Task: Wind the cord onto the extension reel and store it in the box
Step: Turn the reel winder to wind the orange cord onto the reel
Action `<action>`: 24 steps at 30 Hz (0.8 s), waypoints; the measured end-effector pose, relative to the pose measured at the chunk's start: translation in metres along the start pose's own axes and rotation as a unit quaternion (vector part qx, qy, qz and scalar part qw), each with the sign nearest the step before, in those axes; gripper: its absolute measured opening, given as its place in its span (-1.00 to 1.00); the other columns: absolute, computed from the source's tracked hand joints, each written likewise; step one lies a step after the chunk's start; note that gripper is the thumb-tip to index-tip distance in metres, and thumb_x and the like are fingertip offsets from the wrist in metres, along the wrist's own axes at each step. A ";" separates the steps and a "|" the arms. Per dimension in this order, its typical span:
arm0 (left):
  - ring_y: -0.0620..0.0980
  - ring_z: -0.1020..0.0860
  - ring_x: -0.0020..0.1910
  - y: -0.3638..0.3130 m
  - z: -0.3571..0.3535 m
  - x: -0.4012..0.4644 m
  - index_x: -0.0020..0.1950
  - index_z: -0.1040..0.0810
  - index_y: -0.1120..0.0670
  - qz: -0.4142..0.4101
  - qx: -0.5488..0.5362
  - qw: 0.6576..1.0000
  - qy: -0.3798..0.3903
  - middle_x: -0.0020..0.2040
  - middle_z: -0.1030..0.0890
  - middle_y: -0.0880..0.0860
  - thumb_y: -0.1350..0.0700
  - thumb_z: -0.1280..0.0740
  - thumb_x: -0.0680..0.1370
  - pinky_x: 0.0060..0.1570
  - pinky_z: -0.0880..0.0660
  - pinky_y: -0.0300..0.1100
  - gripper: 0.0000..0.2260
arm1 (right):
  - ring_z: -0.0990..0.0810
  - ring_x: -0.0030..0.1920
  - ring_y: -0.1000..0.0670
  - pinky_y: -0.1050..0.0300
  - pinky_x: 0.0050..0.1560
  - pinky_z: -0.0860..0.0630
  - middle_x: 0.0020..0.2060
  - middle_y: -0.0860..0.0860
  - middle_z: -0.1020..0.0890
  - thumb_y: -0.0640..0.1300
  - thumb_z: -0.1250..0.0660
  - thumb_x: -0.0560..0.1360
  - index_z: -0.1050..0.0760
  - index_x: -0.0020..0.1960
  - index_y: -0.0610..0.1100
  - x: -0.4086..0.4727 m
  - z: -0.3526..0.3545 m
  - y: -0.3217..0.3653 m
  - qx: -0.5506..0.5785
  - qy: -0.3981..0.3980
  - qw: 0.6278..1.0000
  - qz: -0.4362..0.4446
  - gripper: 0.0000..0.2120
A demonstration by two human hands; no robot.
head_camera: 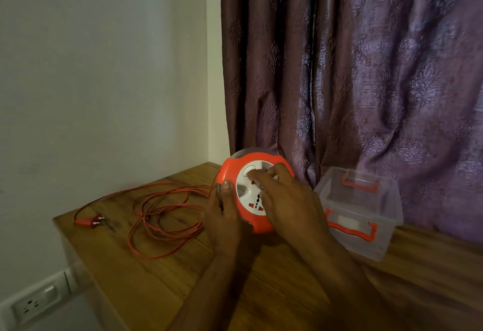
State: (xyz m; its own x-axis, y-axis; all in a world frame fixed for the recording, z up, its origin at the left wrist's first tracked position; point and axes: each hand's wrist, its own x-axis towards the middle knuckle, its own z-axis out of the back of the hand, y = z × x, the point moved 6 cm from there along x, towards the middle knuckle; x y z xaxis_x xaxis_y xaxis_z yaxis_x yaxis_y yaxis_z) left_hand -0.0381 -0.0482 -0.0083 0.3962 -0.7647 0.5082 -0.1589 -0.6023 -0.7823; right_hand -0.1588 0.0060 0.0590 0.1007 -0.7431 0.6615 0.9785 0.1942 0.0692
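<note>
Left hand point(222, 215) grip holds the extension reel point(257, 194) rim, right hand point(282, 189) fingers curled on its white hub (winding); loose cord point(162, 215) loops could tangle, dragging the plug point(91, 221) off the surface point(156, 278).

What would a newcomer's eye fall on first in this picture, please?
First the orange reel, tilted up at the table's back edge; the left hand grips its rim and the right hand has its fingers on the white socket face. Next the cord, lying in loose loops to the left and ending at the plug. To the right stands the clear box, open, against the purple curtain.
</note>
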 end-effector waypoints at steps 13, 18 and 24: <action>-0.25 -0.68 -0.22 0.003 0.000 0.000 -0.04 -0.57 -0.25 0.009 -0.008 1.000 -0.006 -0.20 -0.67 -0.25 -0.24 -0.19 0.49 -0.39 -0.53 -0.41 -0.80 | -0.22 0.42 -0.14 -0.03 0.33 -0.30 0.52 0.07 0.02 0.14 -0.13 0.56 -0.15 0.41 0.29 -0.003 -0.013 -0.005 -0.011 0.163 0.986 0.026 -0.56; -0.23 -0.68 -0.20 0.005 0.000 0.002 -0.01 -0.57 -0.23 0.014 0.001 1.000 -0.003 -0.15 -0.68 -0.22 -0.25 -0.19 0.49 -0.39 -0.54 -0.40 -0.77 | -0.29 0.37 -0.12 -0.02 0.29 -0.35 0.51 0.06 -0.05 0.16 -0.14 0.54 -0.16 0.43 0.24 -0.003 -0.015 -0.006 0.017 0.158 0.987 0.002 -0.53; -0.21 -0.69 -0.22 0.007 0.000 0.002 -0.05 -0.58 -0.23 0.023 0.001 1.000 -0.002 -0.21 -0.68 -0.24 -0.32 -0.19 0.44 -0.40 -0.54 -0.39 -0.72 | -0.31 0.36 -0.15 -0.03 0.27 -0.38 0.49 0.05 -0.03 0.19 -0.13 0.53 -0.14 0.40 0.32 -0.004 -0.019 -0.011 0.005 0.153 0.988 0.004 -0.55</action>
State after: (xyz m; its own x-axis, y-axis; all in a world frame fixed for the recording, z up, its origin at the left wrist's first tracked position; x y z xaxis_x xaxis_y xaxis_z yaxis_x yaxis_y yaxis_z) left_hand -0.0384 -0.0541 -0.0127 0.3917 -0.7912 0.4696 -0.1749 -0.5651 -0.8063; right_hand -0.1665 -0.0055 0.0412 0.1603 -0.9001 0.4051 0.9758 0.2063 0.0723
